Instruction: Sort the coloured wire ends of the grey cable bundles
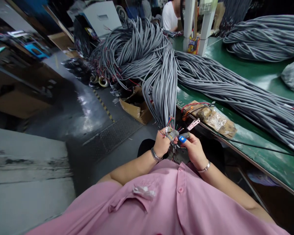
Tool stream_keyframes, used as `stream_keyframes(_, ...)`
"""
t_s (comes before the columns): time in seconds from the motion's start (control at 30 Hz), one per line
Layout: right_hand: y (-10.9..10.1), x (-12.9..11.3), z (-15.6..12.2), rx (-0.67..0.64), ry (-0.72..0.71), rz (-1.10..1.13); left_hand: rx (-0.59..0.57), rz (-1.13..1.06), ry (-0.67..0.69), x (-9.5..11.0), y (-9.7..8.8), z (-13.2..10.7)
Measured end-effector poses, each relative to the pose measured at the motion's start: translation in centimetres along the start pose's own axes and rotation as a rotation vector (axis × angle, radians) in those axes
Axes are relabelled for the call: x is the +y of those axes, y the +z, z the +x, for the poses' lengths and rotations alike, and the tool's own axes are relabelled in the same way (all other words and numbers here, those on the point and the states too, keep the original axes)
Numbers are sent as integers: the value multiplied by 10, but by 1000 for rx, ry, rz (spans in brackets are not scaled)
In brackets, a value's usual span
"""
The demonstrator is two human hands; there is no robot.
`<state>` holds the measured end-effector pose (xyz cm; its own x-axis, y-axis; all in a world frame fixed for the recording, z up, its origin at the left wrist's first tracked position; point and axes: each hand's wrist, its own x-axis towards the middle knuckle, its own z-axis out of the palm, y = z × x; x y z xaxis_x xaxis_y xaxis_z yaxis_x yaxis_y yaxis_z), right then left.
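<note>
A thick bundle of grey cables [165, 88] hangs down over the table's edge toward my lap, its stripped ends showing thin coloured wires [171, 121]. My left hand [163, 141] is closed around some of these cable ends, with coverings on the thumb and finger. Close beside it, my right hand [191, 145] pinches at the same wire ends; its thumb wears a blue cover [182, 139] and a finger has a grey one. Exactly which wire lies between the right fingertips is too small to make out. More wire ends poke out below both hands.
On the green table [262, 147] lie a long row of grey cables [230, 81], a coiled bundle [264, 39] and a taped cardboard piece [214, 119]. An open cardboard box [137, 106] stands on the floor. A person in white [170, 16] is behind the table.
</note>
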<state>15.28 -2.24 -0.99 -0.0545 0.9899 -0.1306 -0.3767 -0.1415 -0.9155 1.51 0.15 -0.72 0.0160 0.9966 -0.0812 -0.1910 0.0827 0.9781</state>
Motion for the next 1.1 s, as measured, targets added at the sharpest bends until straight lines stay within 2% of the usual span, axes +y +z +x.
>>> stream_keyframes(0.2, -10, 1, 4, -8, 92, 166, -42, 20, 27, 4, 0, -2)
stream_keyframes(0.33, -6, -9, 8, -38, 142, 187, -71, 70, 39, 2, -1, -4)
stream_keyframes(0.43, -2, -10, 9, -15, 110, 174, -79, 92, 51, 2, 0, -5)
stream_keyframes(0.6, -3, 1, 9, 88, 41, 99, -35, 91, 40, 3, 0, -4)
stream_keyframes(0.73, -6, 6, 6, 70, 11, 79, -30, 70, 48, 3, 1, -2)
stream_keyframes(0.93, -27, 5, 9, -28, 55, 271, -64, -48, -27, 17, 2, 1)
stream_keyframes(1.1, -43, -7, 32, -31, 176, 444, -204, -44, -97, 31, 5, 3)
